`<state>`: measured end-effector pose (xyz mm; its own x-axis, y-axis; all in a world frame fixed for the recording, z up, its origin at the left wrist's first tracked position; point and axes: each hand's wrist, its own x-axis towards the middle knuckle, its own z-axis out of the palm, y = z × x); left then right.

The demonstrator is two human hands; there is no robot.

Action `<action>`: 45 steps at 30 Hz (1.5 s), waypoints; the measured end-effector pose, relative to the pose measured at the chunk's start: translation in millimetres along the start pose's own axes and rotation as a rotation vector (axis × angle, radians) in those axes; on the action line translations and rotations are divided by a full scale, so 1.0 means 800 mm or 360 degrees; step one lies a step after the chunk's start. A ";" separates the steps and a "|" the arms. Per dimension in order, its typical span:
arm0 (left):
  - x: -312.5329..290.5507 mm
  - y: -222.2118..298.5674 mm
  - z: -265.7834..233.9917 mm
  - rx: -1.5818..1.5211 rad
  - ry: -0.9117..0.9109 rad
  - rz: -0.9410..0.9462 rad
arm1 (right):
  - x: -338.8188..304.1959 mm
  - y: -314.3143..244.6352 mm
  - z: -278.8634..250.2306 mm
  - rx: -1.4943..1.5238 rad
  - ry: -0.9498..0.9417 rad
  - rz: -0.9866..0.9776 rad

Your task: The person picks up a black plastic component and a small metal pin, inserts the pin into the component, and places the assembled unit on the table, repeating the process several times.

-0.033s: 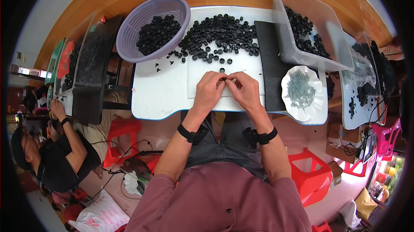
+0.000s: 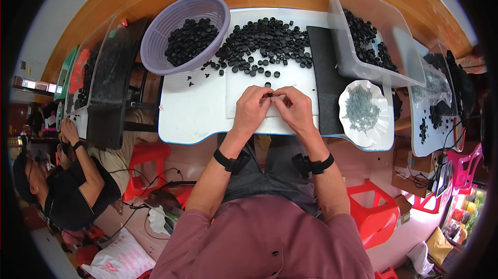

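Note:
Over the near middle of the white table (image 2: pixel 192 115), my left hand (image 2: pixel 252 108) and my right hand (image 2: pixel 292 108) meet at the fingertips. Both are closed in a pinch around one small black part (image 2: pixel 269 95), mostly hidden by the fingers. Just beyond them lies a loose black round piece (image 2: pixel 267 85), with another black piece (image 2: pixel 276 74) a bit farther right. A wide spread of small black round parts (image 2: pixel 264 43) covers the far middle of the table. Under my hands is a pale flat sheet (image 2: pixel 236 89).
At the far left stands a purple basket (image 2: pixel 148 45) of black parts; at the far right, a clear plastic bin (image 2: pixel 378 45). A black mat (image 2: pixel 328 87) lies beside a white fluted dish (image 2: pixel 381 133) of thin greyish pieces. A co-worker (image 2: pixel 85 191) sits to the left. Red stools (image 2: pixel 373 211) flank me.

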<state>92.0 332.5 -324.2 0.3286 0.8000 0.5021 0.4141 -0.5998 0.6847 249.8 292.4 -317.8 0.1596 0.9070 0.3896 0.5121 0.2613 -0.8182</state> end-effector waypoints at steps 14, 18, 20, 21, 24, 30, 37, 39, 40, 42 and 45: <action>-0.003 0.001 -0.002 -0.0220 -0.0041 -0.0173 | -0.001 -0.001 -0.001 0.0206 0.0099 0.0164; -0.003 0.000 -0.003 -0.0228 -0.0046 -0.0188 | -0.002 0.000 0.000 0.0182 0.0114 0.0094; -0.002 0.001 -0.003 -0.0251 -0.0047 -0.0214 | -0.003 0.000 0.000 0.0254 0.0231 0.0101; -0.002 0.001 -0.003 -0.0242 -0.0055 -0.0203 | -0.002 0.000 -0.001 0.0249 0.0229 0.0097; -0.002 0.002 -0.003 -0.0277 -0.0042 -0.0211 | -0.001 0.000 -0.003 0.0292 0.0217 0.0107; -0.001 0.000 -0.004 -0.0380 -0.0045 -0.0283 | -0.001 0.002 0.000 0.0250 0.0090 0.0150; 0.000 0.002 -0.006 -0.0465 -0.0070 -0.0464 | -0.002 0.000 -0.004 0.0243 0.0030 0.0194; 0.001 0.002 -0.007 -0.0477 -0.0079 -0.0481 | -0.001 -0.001 -0.004 0.0255 0.0015 0.0183; 0.001 0.002 -0.008 -0.0490 -0.0088 -0.0496 | -0.001 -0.001 -0.003 0.0260 0.0022 0.0184; 0.002 0.002 -0.009 -0.0506 -0.0121 -0.0504 | -0.002 0.001 -0.002 0.0264 0.0031 0.0186; 0.005 0.000 -0.012 -0.0535 -0.0201 -0.0522 | -0.002 0.001 -0.002 0.0290 0.0038 0.0196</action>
<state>84.8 336.1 -317.1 0.3358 0.9250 0.1776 0.2227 -0.2611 0.9393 251.3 291.0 -318.5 0.2323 0.9284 0.2901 0.3268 0.2064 -0.9223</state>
